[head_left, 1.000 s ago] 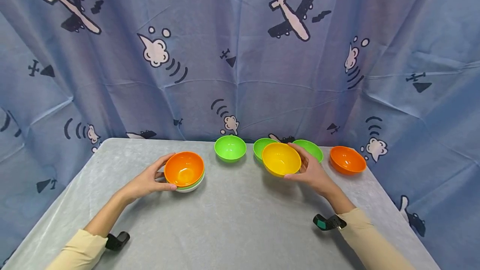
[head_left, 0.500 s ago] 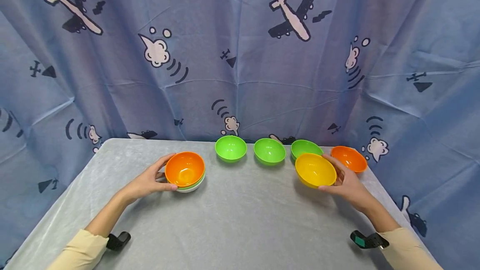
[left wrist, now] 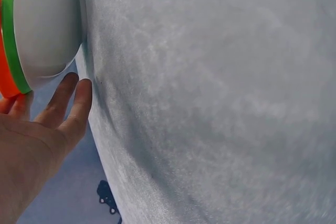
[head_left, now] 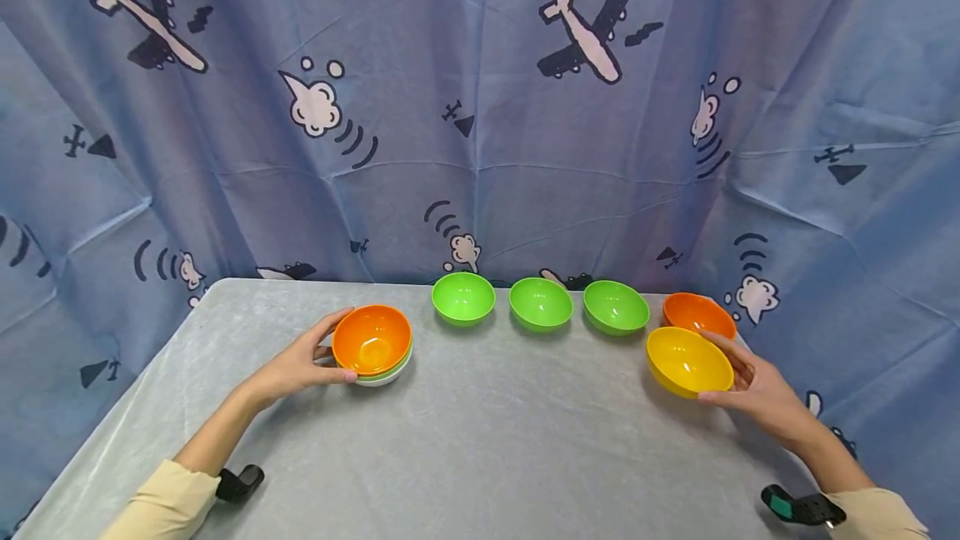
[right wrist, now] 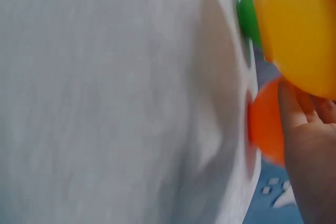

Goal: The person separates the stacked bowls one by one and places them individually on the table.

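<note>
1. The right hand [head_left: 757, 386] grips the yellow bowl [head_left: 688, 361] at the lower right of the frame, fingers curled round its rim, just in front of a lone orange bowl [head_left: 697, 313].
2. The left hand [head_left: 300, 361] holds the stack of bowls [head_left: 372, 344] left of centre, thumb and fingers wrapped round its sides; orange on top, green and white beneath.
3. Three green bowls [head_left: 540, 302] sit in a row along the far edge of the grey table [head_left: 480, 440].

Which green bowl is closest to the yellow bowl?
The rightmost green bowl of the three in the back row. It sits just left of the yellow bowl held by the right hand; the other two are farther left.
</note>
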Motion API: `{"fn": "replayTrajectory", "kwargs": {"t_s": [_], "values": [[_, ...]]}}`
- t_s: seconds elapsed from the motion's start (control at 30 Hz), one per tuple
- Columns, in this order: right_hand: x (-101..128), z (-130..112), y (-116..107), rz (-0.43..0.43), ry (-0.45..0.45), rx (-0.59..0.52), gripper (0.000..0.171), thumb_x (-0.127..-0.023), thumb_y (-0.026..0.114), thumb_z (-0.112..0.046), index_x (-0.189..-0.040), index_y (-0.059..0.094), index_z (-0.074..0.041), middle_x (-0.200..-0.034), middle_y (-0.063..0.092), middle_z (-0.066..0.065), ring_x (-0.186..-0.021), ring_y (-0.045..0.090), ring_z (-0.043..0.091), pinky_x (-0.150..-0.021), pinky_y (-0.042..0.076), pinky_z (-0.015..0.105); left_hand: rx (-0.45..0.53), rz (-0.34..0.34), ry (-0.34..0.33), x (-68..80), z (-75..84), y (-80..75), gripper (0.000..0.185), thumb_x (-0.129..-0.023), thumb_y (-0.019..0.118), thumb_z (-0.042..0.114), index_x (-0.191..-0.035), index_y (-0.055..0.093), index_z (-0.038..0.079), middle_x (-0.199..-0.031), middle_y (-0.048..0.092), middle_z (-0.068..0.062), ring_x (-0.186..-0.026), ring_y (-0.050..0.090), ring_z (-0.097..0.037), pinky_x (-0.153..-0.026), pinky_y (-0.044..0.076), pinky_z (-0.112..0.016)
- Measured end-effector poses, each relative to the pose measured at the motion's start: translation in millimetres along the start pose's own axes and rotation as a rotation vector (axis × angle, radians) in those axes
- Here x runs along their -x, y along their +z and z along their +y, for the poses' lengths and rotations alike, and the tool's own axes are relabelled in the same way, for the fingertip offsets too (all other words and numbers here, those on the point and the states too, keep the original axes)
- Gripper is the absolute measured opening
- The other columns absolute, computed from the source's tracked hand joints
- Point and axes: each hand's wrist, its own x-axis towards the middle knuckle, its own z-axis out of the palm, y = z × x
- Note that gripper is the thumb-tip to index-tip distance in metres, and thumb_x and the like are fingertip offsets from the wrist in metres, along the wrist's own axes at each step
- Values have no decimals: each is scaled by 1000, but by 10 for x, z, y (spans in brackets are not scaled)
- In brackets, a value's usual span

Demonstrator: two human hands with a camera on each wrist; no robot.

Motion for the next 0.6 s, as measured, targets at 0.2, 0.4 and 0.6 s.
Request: {"fn": "replayTrajectory", "kwargs": {"t_s": [0.2, 0.4, 0.6], "values": [[118, 229, -206, -15, 47, 6, 83, -92, 75, -6, -158, 25, 2, -140, 40, -14, -114, 42, -15, -87, 43, 8, 7, -10, 7, -22, -2, -1, 96, -88, 82, 15, -162, 20, 11, -163, 18, -21, -132, 43, -53, -102, 45, -56], [163, 360, -321, -44, 35, -28, 81, -92, 73, -1, -156, 26, 6, -133, 40, -28, -113, 46, -14, -87, 45, 10, 14, -14, 11, -13, -5, -9, 95, -89, 82, 15, -162, 20, 11, -163, 19, -21, -133, 42, -53, -104, 42, -59], [180, 427, -385, -66, 43, -45, 79, -93, 71, -1, -157, 25, 7, -132, 41, -30, -114, 46, -15, -87, 46, 11, 14, -13, 13, -9, -10, -11, 95, -89, 82, 15, -162, 21, 11, -163, 19, -20, -131, 45, -51, -104, 42, -58]]}}
